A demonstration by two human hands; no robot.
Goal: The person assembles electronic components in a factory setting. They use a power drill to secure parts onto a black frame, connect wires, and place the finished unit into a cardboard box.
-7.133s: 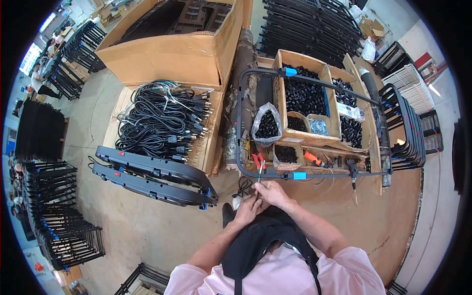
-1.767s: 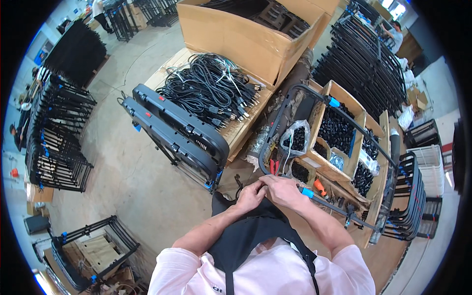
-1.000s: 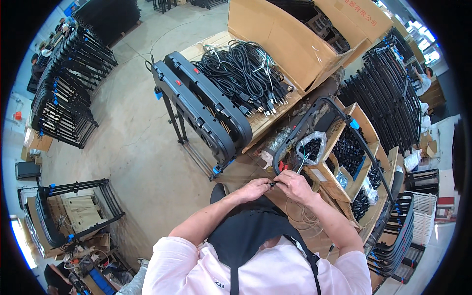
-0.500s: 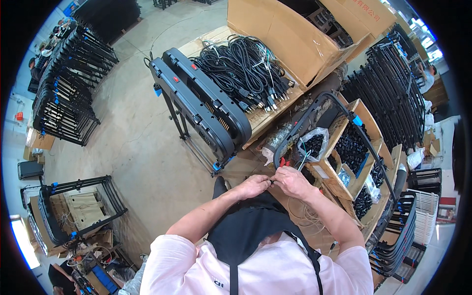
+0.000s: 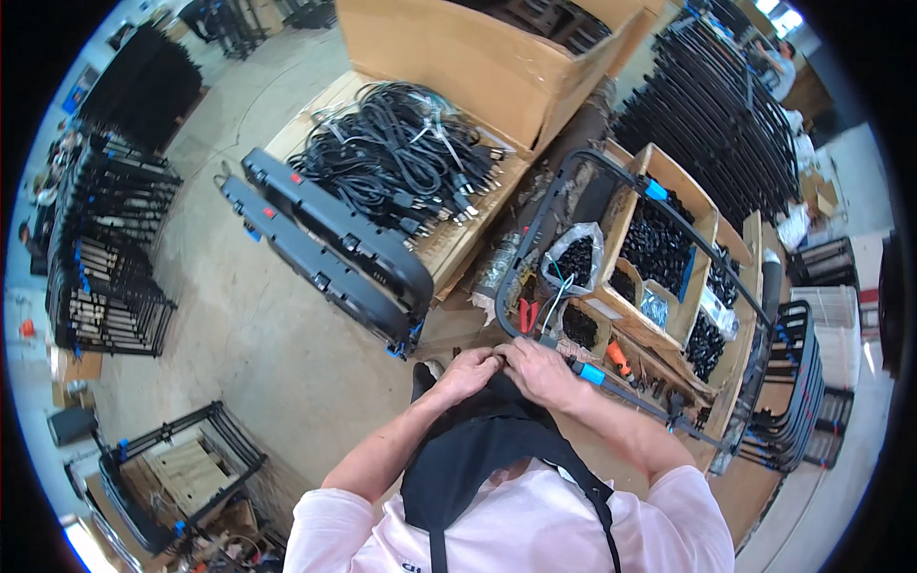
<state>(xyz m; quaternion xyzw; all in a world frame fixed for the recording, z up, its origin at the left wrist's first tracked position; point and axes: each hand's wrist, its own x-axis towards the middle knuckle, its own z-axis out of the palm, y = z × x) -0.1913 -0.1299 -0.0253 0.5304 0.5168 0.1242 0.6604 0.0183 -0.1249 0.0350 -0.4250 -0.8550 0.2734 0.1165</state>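
Observation:
My left hand (image 5: 468,372) and my right hand (image 5: 542,372) meet in front of my dark apron (image 5: 482,454), fingers pinched together. Whatever lies between the fingertips is hidden or too small to name. Just beyond them is the curved corner of a black tubular frame (image 5: 541,224) with blue bands, its lower bar running past my right hand. I cannot tell whether that hand touches the bar. Red-handled pliers (image 5: 527,315) lie just past my fingers, inside the frame's outline. Near my right wrist is an orange-handled tool (image 5: 619,359).
Beyond the frame stands a wooden compartment box (image 5: 619,310) of small black parts, with a bag (image 5: 597,250) of parts beside it. Ahead are bundled black power cords (image 5: 382,158), two long dark housings (image 5: 315,263) and a cardboard box (image 5: 449,62). Racks of black frames (image 5: 707,115) stand around.
The view has turned, so the housings and cords sit further left and more of the tubular frame shows. My hands stay pinched together, now closer to the frame's corner.

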